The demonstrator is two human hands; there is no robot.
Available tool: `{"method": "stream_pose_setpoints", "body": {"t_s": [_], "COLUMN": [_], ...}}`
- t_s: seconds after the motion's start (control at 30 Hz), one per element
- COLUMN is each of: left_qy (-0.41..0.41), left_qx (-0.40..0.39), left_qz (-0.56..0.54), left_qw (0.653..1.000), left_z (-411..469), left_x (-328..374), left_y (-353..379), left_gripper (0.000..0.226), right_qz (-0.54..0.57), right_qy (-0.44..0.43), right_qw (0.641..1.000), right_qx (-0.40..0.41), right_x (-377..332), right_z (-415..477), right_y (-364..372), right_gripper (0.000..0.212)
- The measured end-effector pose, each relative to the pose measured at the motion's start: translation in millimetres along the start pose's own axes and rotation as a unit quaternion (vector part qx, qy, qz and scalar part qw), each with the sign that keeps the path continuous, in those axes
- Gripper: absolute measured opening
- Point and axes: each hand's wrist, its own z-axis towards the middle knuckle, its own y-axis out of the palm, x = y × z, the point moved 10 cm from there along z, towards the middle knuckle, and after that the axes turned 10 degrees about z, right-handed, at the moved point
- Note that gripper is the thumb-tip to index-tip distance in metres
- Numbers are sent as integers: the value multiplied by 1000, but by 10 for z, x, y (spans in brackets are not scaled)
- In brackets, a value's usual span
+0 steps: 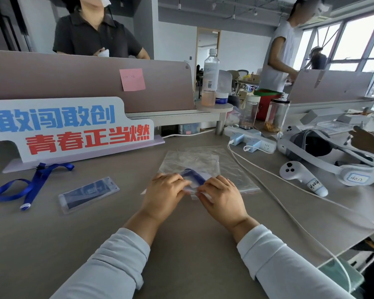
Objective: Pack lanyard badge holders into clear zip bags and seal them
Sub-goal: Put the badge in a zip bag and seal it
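A clear zip bag is being held flat on the bench, and its near edge is being pinched by both hands. The left hand and the right hand are being set close together, fingertips almost meeting, with the fingers curled on the bag's opening strip. A blue lanyard badge holder is being enclosed by this bag, just beyond the fingers. Whether the strip is closed cannot be told. A second zip bag is being partly covered by the first and is showing out to the right.

Well apart to the left, a loose blue lanyard and a clear badge holder are being carried by the bench, outside any bag. At the back, pale orange liquid is being held in the lower part of a plastic bottle. Orange-yellow pieces are being held at the bottom of a dark-lidded jar.
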Motion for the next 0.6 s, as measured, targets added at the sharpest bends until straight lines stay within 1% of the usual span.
{"method": "stream_pose_setpoints", "body": {"t_s": [0.13, 0.23, 0.3, 0.4, 0.5, 0.57, 0.6], "left_qy": [9, 0, -8, -10, -2, -5, -10], "left_qx": [-13, -17, -16, -11, -5, -2, 1], "left_qz": [-53, -49, -37, -27, -23, -23, -18], "left_qw": [998, 999, 999, 1000, 1000, 1000, 1000], "left_z": [-22, -31, -32, -17, -19, -28, -36], "left_x": [-24, -38, -29, -7, 17, 7, -13], "left_y": [10, 3, -9, -26, -14, 0, 3], "left_gripper": [16, 29, 29, 22, 8, 7, 10], "right_qz": [-11, -21, -29, -42, -43, -34, -29], "right_qy": [-3, -11, -14, -10, -8, -2, 3], "right_qw": [1000, 1000, 999, 999, 999, 999, 1000], "right_qx": [6, -2, -5, 0, 4, 3, 1], "right_x": [12, -8, -28, -41, -52, -27, -2], "right_z": [-20, -19, -13, -6, -4, -3, -5], "right_y": [-25, 2, 21, 29, 29, 26, 19], "right_gripper": [17, 21, 23, 24, 24, 25, 25]}}
